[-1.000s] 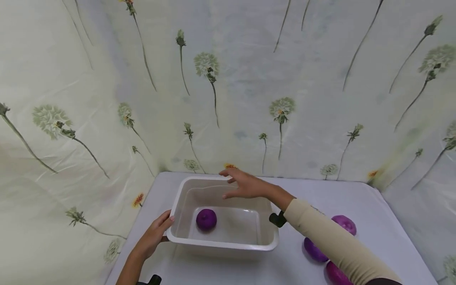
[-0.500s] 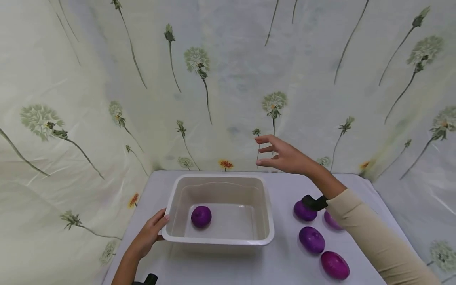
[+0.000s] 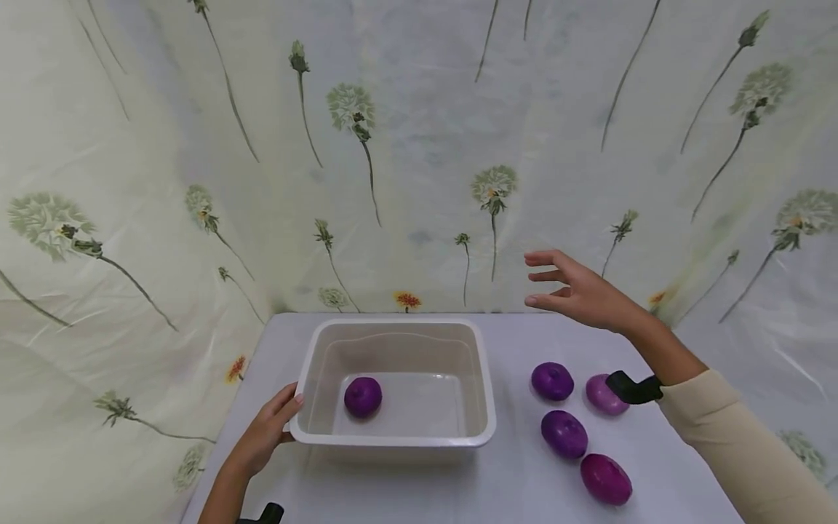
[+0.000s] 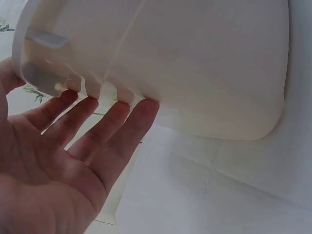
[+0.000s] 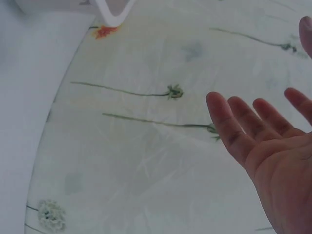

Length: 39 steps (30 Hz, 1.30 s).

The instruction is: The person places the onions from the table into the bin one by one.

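My left hand (image 3: 262, 431) grips the left end of a cream plastic basin (image 3: 489, 393). Its thumb lies over the rim, and the fingertips (image 4: 145, 108) press on the outer wall in the left wrist view. Inside the basin, towards the left, sits one purple onion (image 3: 363, 397). My right hand (image 3: 583, 291) is raised above the back right of the table, fingers spread and nothing held. Below it several more onions lie on the cloth, among them a dark purple onion (image 3: 552, 381), a pinker onion (image 3: 597, 393) partly behind the wrist camera, and a magenta onion (image 3: 606, 479) nearest the front.
A white cloth (image 3: 524, 487) covers the table. Behind and to the left hangs a pale curtain (image 3: 419, 145) printed with dandelions, close against the table's back edge. The basin's corner (image 5: 114, 17) shows at the top of the right wrist view.
My right hand has moved from over the basin to the right, above the loose onions, which now show more fully. The left hand keeps its hold on the basin.
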Tool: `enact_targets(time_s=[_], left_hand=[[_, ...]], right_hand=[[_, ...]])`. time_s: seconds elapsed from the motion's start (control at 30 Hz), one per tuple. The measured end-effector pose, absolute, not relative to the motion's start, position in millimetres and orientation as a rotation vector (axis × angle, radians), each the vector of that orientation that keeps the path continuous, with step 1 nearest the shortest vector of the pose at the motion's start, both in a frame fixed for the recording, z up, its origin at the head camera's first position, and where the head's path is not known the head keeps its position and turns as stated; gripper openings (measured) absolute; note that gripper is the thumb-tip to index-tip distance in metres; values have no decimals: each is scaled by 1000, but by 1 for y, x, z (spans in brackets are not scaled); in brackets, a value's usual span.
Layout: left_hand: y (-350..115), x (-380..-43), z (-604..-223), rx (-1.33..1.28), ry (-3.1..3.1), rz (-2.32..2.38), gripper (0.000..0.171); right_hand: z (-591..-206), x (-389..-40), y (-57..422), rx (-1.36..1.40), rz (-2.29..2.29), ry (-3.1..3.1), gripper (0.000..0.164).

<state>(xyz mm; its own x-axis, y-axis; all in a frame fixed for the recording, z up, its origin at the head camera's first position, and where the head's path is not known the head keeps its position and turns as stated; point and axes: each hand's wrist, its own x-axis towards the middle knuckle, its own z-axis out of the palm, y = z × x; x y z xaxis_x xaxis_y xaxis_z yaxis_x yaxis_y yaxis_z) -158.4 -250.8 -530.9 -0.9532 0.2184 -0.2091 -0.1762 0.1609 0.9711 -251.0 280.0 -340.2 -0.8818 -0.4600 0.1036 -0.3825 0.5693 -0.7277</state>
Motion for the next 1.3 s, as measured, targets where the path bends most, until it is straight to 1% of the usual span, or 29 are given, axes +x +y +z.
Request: enact_targets(time_s=[0.23, 0.37, 0.63, 0.77, 0.93, 1.3], left_hand=[[-254, -153, -533, -40, 2139, 1863, 56], [-256, -145, -535, -35, 2111, 1873, 56], [-258, -141, -538, -80, 2094, 1886, 57], [-259, -143, -538, -89, 2107, 1891, 58], [-259, -147, -535, -22, 2110, 1890, 57], [-251, -156, -532, -10, 2121, 1895, 56]], right_hand=[[-362, -241, 305, -650, -1163, 2732, 70], [-375, -234, 319, -589, -1157, 2734, 71], [-395, -225, 346, -488, -1101, 2805, 77], [-405, -223, 356, -434, -1104, 2811, 78], [-418, -218, 370, -364, -1092, 2821, 81], [-460, -209, 399, -251, -1031, 2857, 83]])
